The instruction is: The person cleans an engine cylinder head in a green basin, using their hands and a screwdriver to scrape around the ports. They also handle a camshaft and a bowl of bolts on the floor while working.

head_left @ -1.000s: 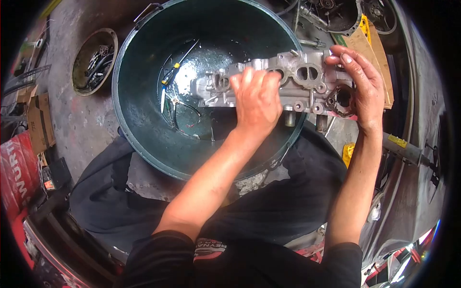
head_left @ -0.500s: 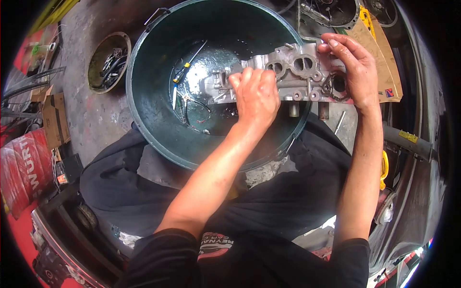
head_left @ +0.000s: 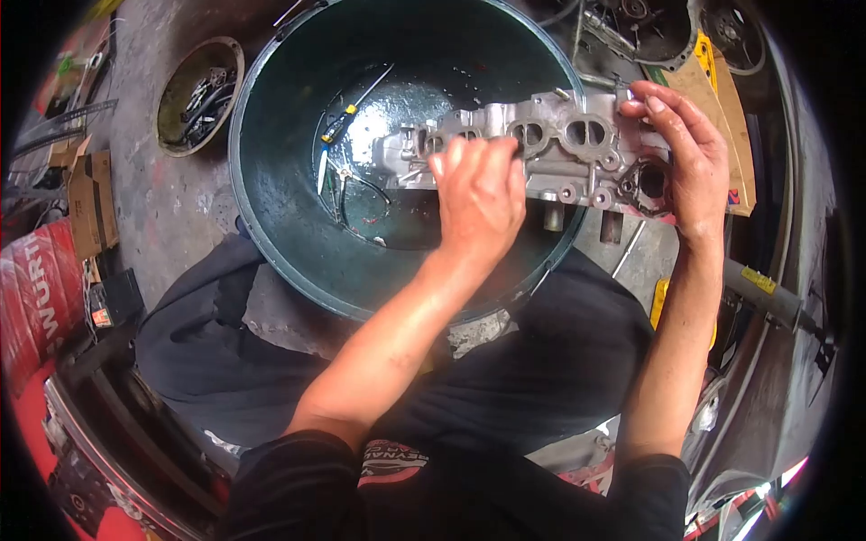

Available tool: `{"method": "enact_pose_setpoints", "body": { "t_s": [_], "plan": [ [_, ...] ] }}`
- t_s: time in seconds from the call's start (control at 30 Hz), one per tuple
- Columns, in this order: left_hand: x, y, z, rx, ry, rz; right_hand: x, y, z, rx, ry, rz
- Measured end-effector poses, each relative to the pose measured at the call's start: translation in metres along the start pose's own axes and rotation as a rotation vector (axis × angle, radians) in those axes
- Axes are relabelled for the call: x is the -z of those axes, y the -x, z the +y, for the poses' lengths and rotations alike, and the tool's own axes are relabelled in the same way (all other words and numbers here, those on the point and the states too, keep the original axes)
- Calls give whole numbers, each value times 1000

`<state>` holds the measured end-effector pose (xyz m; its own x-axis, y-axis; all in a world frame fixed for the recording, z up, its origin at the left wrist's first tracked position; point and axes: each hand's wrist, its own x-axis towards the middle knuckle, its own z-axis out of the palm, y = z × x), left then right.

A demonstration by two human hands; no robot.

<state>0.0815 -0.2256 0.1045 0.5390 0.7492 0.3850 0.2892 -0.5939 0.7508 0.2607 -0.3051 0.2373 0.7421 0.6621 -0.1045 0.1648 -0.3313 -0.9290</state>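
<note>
A grey metal cylinder head [head_left: 550,185] with oval ports lies slanted over the right part of a large dark green tub [head_left: 298,284]. My right hand [head_left: 690,167] grips its right end, thumb and fingers around the edge. Closed over the middle of the part is my left hand [head_left: 480,194], its fingers curled down by the ports. Whatever sits under those fingers is hidden. Inside the tub lie a yellow-and-black screwdriver [head_left: 339,123], a blue-handled tool [head_left: 322,167] and pliers-like handles [head_left: 345,176].
A smaller round pan [head_left: 164,122] with metal parts stands left of the tub. Cardboard [head_left: 735,149] and a gearbox-like housing [head_left: 636,36] are at the upper right. A red Würth drum [head_left: 41,298] stands far left, and a metal rod [head_left: 629,248] lies right of the tub.
The cylinder head and my right hand have shifted slightly right and down in view. My left hand stays closed, with its fingers moved a little along the part.
</note>
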Motion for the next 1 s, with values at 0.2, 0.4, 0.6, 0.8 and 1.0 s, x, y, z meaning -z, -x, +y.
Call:
{"method": "enact_pose_setpoints", "body": {
  "t_s": [0.2,0.4,0.6,0.8,1.0],
  "plan": [
    [-14,-6,0,-106,-23,24,-4,2,-5,-25,35,35],
    [-16,-2,-4,-131,-56,3,1,-1,0,4,0,9],
    [-19,9,3,-93,-68,54,3,5,5,58,23,10],
    [-20,9,-2,-123,-46,55,4,2,3,50,30,21],
    [-21,-1,4,-128,-21,52,-1,4,-3,-5,36,58]
  ]
}}
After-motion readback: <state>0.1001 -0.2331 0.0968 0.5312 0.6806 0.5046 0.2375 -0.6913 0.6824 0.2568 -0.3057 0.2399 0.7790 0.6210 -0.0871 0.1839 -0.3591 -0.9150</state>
